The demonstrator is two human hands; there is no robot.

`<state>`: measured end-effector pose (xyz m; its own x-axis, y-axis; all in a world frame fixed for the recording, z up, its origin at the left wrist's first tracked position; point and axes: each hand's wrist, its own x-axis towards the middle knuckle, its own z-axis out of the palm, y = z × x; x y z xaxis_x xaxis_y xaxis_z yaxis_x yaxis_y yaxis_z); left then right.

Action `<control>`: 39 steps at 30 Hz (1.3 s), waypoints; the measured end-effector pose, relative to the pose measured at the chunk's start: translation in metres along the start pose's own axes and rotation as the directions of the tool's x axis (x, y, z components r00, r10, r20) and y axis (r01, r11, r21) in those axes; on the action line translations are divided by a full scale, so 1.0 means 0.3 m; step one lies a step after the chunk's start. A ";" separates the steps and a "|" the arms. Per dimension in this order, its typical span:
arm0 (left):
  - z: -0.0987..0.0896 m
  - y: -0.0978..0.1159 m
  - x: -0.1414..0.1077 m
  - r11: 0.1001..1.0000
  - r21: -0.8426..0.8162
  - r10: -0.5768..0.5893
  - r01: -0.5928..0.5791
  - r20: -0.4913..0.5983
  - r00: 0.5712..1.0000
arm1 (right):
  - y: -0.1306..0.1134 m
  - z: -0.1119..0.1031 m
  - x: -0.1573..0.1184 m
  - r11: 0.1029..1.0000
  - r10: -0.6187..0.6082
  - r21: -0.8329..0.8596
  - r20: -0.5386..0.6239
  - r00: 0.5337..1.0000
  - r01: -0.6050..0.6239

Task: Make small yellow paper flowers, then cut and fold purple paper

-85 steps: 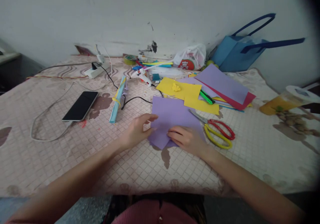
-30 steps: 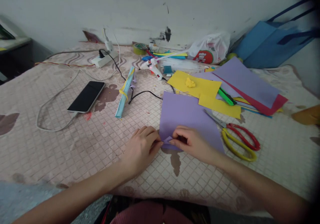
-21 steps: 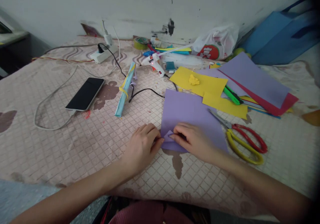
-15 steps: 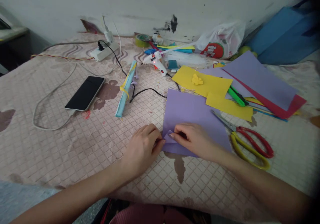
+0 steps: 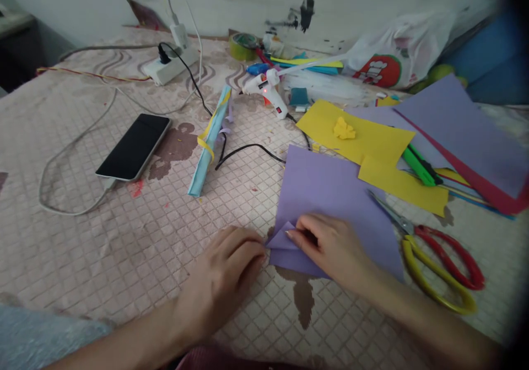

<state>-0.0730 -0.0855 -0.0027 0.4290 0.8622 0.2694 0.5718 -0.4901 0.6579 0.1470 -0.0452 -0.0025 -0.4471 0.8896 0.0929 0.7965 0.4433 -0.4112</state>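
Observation:
A small folded purple paper (image 5: pixel 285 236) lies on the lower left part of a larger purple sheet (image 5: pixel 330 185). My right hand (image 5: pixel 330 243) pinches the small piece at its right side between thumb and fingers. Just left of it is my left hand (image 5: pixel 231 265), its fingers curled together near the piece's left tip; whether anything is between them is hidden. Right of the sheet lie scissors (image 5: pixel 442 260) with red and yellow handles. A light blue paper strip (image 5: pixel 209 147) with a yellow curl stands out at the middle left.
A phone (image 5: pixel 134 147) on a cable lies at the left, below a power strip (image 5: pixel 171 64). Behind the sheet are a glue gun (image 5: pixel 270 96), yellow paper (image 5: pixel 372 139), a green cutter (image 5: pixel 419 163), and a plastic bag (image 5: pixel 397 56).
The view has shifted slightly. My left hand has drawn a little down and left from the small folded paper, while my right hand keeps its pinch.

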 end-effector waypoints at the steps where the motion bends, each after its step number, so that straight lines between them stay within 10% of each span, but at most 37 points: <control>1: -0.003 0.002 -0.010 0.999 0.018 0.039 -0.039 0.007 0.999 | -0.001 0.001 -0.002 1.000 -0.003 -0.001 -0.008 1.000 0.003; 7: -0.016 0.038 -0.024 0.904 0.136 0.379 -0.405 0.184 0.907 | -0.008 0.003 -0.007 1.000 -0.009 0.004 -0.029 1.000 0.009; 16: 0.039 0.061 -0.039 0.874 0.255 0.336 -0.414 0.298 0.894 | -0.018 0.013 -0.026 0.999 -0.011 -0.053 -0.056 0.998 0.008; 39: 0.089 0.091 -0.059 0.871 0.344 0.304 -0.351 0.183 0.935 | -0.015 0.007 -0.014 0.992 -0.083 -0.097 -0.054 0.995 0.077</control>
<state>-0.0463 -0.1175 -0.0083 0.7029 0.6335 0.3234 0.5881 -0.7734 0.2367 0.1444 -0.0512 -0.0030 -0.4886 0.8547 0.1757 0.7953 0.5190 -0.3133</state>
